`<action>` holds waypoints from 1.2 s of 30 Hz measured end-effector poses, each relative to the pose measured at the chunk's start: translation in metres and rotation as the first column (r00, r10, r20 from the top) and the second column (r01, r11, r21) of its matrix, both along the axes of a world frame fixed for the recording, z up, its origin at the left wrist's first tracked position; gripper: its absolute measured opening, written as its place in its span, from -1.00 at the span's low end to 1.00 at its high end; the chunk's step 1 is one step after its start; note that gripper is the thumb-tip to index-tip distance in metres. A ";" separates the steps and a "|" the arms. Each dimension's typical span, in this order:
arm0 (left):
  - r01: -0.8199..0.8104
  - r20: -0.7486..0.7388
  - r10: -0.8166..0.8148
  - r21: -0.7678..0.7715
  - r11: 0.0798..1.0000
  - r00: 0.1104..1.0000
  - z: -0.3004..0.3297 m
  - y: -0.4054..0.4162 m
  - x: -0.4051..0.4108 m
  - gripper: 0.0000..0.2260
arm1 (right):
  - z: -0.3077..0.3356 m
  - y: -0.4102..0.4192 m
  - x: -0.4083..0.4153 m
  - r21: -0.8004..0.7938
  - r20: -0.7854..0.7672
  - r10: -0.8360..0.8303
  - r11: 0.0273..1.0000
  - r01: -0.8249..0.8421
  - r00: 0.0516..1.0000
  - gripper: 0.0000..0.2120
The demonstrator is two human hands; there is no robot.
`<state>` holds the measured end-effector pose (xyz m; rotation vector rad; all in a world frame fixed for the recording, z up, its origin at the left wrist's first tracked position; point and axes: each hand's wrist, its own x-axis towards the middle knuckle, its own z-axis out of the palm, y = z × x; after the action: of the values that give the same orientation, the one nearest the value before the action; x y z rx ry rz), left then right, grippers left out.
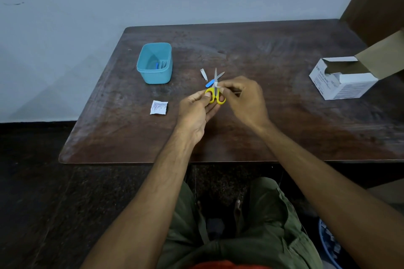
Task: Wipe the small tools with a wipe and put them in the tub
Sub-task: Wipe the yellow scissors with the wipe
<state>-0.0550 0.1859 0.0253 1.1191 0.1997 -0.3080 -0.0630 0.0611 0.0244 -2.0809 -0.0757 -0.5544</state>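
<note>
Head view: left hand (197, 105) grips yellow scissors (215, 91) by the handles, blades pointing away. Right hand (242, 96) pinches a wipe (216, 83) at the blade base. Blue tub (154, 63) lies far-left, nearer the left hand; nail clipper (203, 72) waits beside the blades.

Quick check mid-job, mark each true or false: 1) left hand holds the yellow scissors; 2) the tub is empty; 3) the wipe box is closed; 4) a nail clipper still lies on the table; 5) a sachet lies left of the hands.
1) Left hand holds the yellow scissors: true.
2) Tub is empty: false, small tools lie inside.
3) Wipe box is closed: false, its flap stands open.
4) Nail clipper lies on the table: true.
5) Sachet lies left of the hands: true.
</note>
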 end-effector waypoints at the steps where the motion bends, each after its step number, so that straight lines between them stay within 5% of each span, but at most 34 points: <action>1: -0.002 0.003 0.002 -0.003 1.000 1.000 0.000 0.001 0.000 -0.80 | -0.003 -0.002 -0.003 -0.044 0.016 0.004 0.999 -0.004 1.000 -0.83; 4: -0.011 -0.002 0.011 -0.009 1.000 1.000 0.000 0.002 0.000 -0.80 | -0.007 -0.009 -0.007 -0.105 -0.002 0.009 0.994 -0.009 1.000 -0.87; 12: -0.098 -0.041 0.092 -0.175 0.980 0.995 0.008 -0.008 -0.002 -0.82 | -0.009 0.000 -0.008 0.162 -0.026 -0.058 0.985 0.062 0.998 -0.86; 22: -0.169 -0.079 0.158 -0.156 0.973 0.984 0.005 -0.011 -0.001 -0.83 | -0.021 0.020 -0.028 -0.073 0.154 -0.087 0.992 0.099 0.984 -0.85; 32: -0.129 -0.076 0.120 -0.127 0.983 0.990 0.008 -0.014 -0.005 -0.82 | -0.014 0.028 -0.022 -0.135 0.192 -0.103 0.982 0.131 0.976 -0.83; 36: -0.127 -0.069 0.119 -0.119 0.985 0.990 0.004 -0.008 -0.003 -0.82 | -0.014 0.022 -0.023 -0.012 0.141 -0.040 0.999 0.042 0.989 -0.83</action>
<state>-0.0583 0.1777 0.0295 0.9717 0.2995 -0.2412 -0.0864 0.0832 0.0106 -2.0597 -0.1190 -0.7279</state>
